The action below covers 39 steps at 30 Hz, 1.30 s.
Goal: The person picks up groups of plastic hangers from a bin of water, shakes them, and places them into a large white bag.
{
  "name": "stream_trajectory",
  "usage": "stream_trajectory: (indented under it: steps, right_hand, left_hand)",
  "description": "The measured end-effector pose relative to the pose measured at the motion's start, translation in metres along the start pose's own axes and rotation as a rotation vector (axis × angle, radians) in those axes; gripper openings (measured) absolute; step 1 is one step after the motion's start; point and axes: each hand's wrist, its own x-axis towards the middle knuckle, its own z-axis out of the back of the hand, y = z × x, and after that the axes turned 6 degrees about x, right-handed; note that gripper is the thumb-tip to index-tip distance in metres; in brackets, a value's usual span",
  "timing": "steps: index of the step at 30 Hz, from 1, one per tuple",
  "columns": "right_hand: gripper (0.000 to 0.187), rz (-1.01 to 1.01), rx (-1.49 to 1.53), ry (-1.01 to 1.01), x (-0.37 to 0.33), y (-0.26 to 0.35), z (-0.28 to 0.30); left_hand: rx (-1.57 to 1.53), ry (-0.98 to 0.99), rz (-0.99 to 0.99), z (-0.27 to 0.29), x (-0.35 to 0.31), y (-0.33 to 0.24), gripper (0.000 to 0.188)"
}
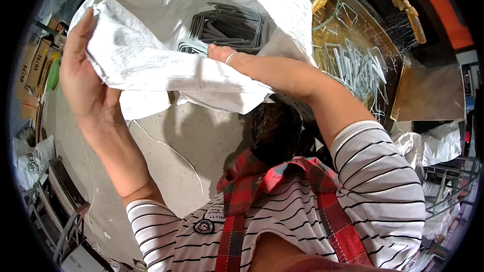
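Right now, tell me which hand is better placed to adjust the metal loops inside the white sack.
Probably the right hand: it reaches over the white sack's folded edge, right by the metal loops. The left hand is at the sack's left edge, farther from them.

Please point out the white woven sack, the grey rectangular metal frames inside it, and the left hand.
White woven sack [146, 65]: head view, on its folded near rim.
Grey rectangular metal frames [236, 45]: head view, on the stack's near side.
Left hand [80, 80]: head view, on its middle.
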Motion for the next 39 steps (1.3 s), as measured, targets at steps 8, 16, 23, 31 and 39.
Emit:
stream_trajectory:
  steps: [8,16,23,31,39]
  right_hand:
    - [0.034,0.038,0.017,0.02,0.007,-0.008,0.012]
    - [0.039,0.262,-0.126,0.215,-0.067,0.015,0.136]
    - [0.04,0.302,-0.26,0.09,-0.044,-0.011,0.049]
    - [0.025,0.545,-0.304,-0.104,-0.031,-0.01,0.016]
    - [0.029,0.423,-0.295,0.108,-0.007,-0.037,-0.004]
  left_hand:
    - [-0.015,0.032,0.108,-0.008,-0.002,-0.008,0.033]
    - [-0.018,0.064,0.146,-0.011,-0.027,-0.03,0.026]
    - [0.022,0.055,0.183,-0.042,-0.05,-0.034,0.025]
    - [0.206,0.07,-0.001,-0.031,-0.043,-0.018,0.026]
    - [0.412,-0.161,-0.058,-0.058,-0.047,0.002,0.03]
